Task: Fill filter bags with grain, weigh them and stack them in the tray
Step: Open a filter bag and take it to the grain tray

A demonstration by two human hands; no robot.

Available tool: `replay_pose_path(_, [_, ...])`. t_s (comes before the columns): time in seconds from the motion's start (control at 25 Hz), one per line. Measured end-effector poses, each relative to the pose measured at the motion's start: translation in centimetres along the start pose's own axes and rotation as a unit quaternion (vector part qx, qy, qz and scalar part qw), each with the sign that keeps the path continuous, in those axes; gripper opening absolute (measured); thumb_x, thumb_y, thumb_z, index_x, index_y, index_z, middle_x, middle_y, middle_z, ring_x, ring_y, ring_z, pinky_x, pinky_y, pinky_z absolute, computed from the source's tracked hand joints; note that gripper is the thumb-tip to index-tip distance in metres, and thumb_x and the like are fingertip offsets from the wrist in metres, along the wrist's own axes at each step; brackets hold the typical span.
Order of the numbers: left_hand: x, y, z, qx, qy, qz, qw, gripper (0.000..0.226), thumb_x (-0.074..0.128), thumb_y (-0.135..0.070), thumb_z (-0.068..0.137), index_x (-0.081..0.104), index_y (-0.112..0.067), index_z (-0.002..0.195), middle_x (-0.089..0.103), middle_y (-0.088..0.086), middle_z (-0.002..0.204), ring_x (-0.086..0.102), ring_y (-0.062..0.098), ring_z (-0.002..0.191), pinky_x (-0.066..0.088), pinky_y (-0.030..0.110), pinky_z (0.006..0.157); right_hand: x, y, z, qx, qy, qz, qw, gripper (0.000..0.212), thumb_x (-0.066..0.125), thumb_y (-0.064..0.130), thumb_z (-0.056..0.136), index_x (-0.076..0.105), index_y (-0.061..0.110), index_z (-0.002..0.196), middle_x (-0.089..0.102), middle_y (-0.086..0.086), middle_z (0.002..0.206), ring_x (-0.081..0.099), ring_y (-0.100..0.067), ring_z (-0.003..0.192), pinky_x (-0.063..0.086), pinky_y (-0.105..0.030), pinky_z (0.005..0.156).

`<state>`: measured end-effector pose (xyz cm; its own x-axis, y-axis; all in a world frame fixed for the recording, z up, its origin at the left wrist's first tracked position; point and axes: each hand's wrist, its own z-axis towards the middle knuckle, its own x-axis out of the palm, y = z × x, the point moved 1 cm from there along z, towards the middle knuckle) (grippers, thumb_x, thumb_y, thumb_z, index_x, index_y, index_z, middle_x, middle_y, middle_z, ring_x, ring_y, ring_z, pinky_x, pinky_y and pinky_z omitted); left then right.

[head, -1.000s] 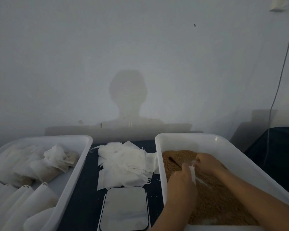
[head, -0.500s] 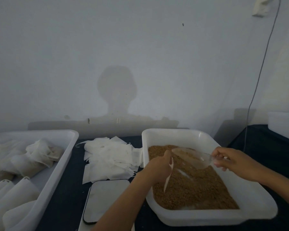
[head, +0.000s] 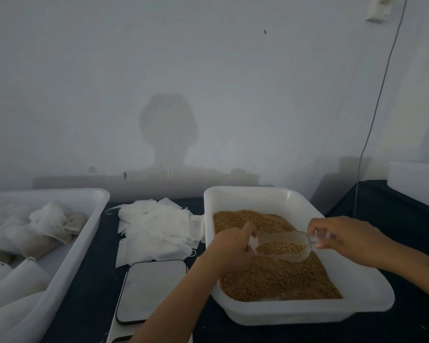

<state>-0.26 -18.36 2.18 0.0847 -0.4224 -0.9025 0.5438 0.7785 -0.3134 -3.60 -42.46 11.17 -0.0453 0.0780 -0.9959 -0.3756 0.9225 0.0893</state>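
— Grain (head: pixel 278 280) enough left in the bin (head: pixel 305 313), by the look of it. How far along would you say she or he is?

— Partway. The tray (head: pixel 84 233) on the left already holds a heap of filled bags (head: pixel 52 226) toward the back and a row of white rolled ones nearer us; I can't tell what those rolled ones are. A good pile of empty bags (head: pixel 156 229) lies on the desk (head: pixel 84 293) between tray and bin, so plenty is left.

— And right now?

— Filling. The right hand (head: pixel 349 238) has its fingers curled round the handle of a clear scoop (head: pixel 282 246), which carries a small load of grain above the bin. The left hand (head: pixel 233 248) is clenched on a bag (head: pixel 253 242) at the scoop's mouth; only a white sliver of it shows beside the thumb.

— Is the grain going in?

— I can't tell. The scoop's lip meets the bag, but the opening is hidden behind the fist.

— The scale?

— The scale (head: pixel 151 290) sits bare, just in front of the empty bags. So this bag still wants filling, weighing and stacking, I'd judge.
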Motion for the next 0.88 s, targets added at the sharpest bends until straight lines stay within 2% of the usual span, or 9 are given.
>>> replay_pose_path(0.12, [0.2,0.0,-0.1,0.008,-0.032,-0.025,0.999,0.032,0.047,-0.013,0.090,0.040,-0.011,0.121,0.054,0.003,0.078,0.051,0.019,0.067,0.046,0.033,0.063,-1.3,0.9,0.5,-0.003,0.006,-0.047,0.999,0.009,0.053,0.037,0.094,0.055,0.038,0.103,0.057,0.017,0.098,0.055,-0.001,0.092,0.040,-0.015,0.068])
replay_pose_path(0.32, [0.5,0.6,0.1,-0.029,-0.040,-0.095,0.994,0.019,0.050,-0.013,0.091,0.047,-0.013,0.110,0.055,0.002,0.071,0.047,0.013,0.060,0.048,0.036,0.062,-3.0,2.1,1.2,-0.016,0.002,-0.117,0.993,0.007,0.054,0.034,0.095,0.054,0.040,0.098,0.060,0.011,0.100,0.056,-0.005,0.090,0.049,-0.027,0.081])
replay_pose_path(0.44, [0.4,0.8,0.1,-0.033,-0.052,-0.119,0.991,0.015,0.051,-0.012,0.091,0.049,-0.013,0.106,0.054,-0.001,0.070,0.046,0.013,0.060,0.048,0.036,0.063,-3.2,2.3,1.6,-0.022,-0.004,-0.146,0.989,0.013,0.054,0.027,0.095,0.056,0.039,0.102,0.061,0.012,0.099,0.056,-0.004,0.090,0.050,-0.027,0.081])
replay_pose_path(0.72, [0.6,0.9,0.1,-0.034,-0.054,-0.121,0.991,0.021,0.053,-0.010,0.088,0.046,-0.012,0.107,0.053,0.005,0.072,0.048,0.018,0.062,0.046,0.036,0.061,-3.8,3.0,2.1,-0.027,0.012,-0.164,0.986,0.022,0.055,0.023,0.095,0.046,0.041,0.089,0.059,0.011,0.095,0.056,-0.006,0.089,0.050,-0.029,0.080])
replay_pose_path(0.88, [0.6,1.0,0.1,-0.035,-0.050,-0.124,0.990,0.021,0.055,-0.012,0.088,0.046,-0.013,0.107,0.050,-0.001,0.068,0.047,0.017,0.060,0.043,0.033,0.059,-4.3,3.1,2.5,-0.031,0.007,-0.177,0.984,0.016,0.055,0.022,0.095,0.056,0.037,0.099,0.056,0.013,0.091,0.057,-0.005,0.085,0.050,-0.026,0.076])
